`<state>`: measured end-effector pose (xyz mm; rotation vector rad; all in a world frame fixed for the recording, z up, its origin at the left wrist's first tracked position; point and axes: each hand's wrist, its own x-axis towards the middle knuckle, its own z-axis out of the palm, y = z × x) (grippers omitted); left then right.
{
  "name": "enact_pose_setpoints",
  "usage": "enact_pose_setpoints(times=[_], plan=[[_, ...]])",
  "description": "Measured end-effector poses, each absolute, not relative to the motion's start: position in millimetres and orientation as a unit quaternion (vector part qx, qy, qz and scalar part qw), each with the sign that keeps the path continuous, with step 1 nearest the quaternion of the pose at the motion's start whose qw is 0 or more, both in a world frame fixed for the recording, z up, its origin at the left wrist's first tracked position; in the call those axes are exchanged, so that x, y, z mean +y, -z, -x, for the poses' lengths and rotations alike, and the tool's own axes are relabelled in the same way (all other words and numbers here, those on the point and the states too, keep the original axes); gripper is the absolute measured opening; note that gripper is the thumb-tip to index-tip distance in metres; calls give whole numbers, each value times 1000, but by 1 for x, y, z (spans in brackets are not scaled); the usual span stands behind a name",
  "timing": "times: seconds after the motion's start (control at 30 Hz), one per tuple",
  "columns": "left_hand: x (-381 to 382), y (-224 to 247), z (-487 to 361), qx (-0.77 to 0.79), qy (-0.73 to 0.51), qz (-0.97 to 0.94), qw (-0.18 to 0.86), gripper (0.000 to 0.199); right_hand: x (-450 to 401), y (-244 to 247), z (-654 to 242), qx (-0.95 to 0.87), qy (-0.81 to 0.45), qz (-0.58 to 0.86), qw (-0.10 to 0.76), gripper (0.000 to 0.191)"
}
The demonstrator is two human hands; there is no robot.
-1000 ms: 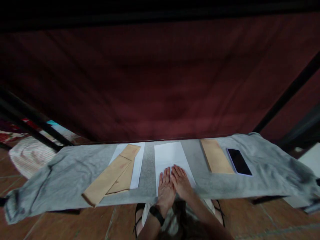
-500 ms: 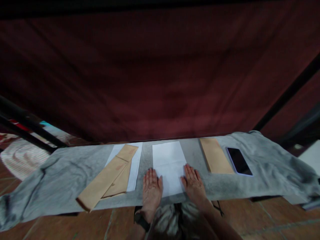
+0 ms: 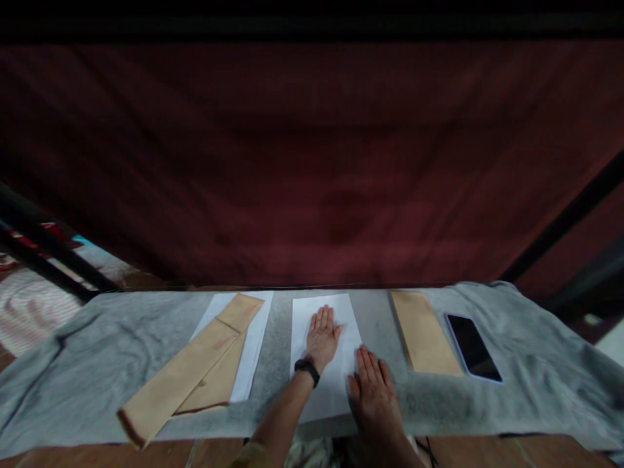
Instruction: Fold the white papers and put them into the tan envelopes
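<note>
A white sheet of paper (image 3: pixel 331 390) lies on the grey cloth in front of me, a faint crease across it. My left hand (image 3: pixel 322 338), with a dark band at the wrist, rests flat on the upper middle of the sheet, palm down and fingers stretched out. Along the sheet's lower right edge lies my right hand (image 3: pixel 374 390), also flat, its fingers extended and the thumb touching the paper. Neither hand grips anything.
To the left, brown paper envelopes (image 3: pixel 190 367) overlap more white sheets (image 3: pixel 256 344). On the right lie a stack of brown envelopes (image 3: pixel 426 335) and a phone (image 3: pixel 472 348). Grey cloth (image 3: pixel 541 364) covers the surface. Behind it hangs a dark red curtain (image 3: pixel 312 182).
My left hand has moved from the sheet's lower left edge up onto its upper middle. The right hand stays at the right edge. The view has tilted up slightly.
</note>
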<state>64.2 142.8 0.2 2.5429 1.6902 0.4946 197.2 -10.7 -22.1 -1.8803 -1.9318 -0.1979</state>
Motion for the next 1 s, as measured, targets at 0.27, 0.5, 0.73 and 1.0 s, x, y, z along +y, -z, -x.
enact_pose_setpoints(times=[0.27, 0.5, 0.73, 1.0], plan=[[174, -3, 3, 626, -140, -767, -19, 58, -13, 26, -198, -704, 58, 668, 235, 52], [170, -2, 8, 622, -133, -771, -20, 59, 36, 14, -192, -670, 8, 701, 245, 50], [168, -7, 10, 607, -111, -786, -41, 56, 142, -20, -139, -750, -66, 624, 211, 51], [170, -2, 11, 609, -91, -786, -57, 56, 181, 0, -142, -756, -60, 628, 175, 50]])
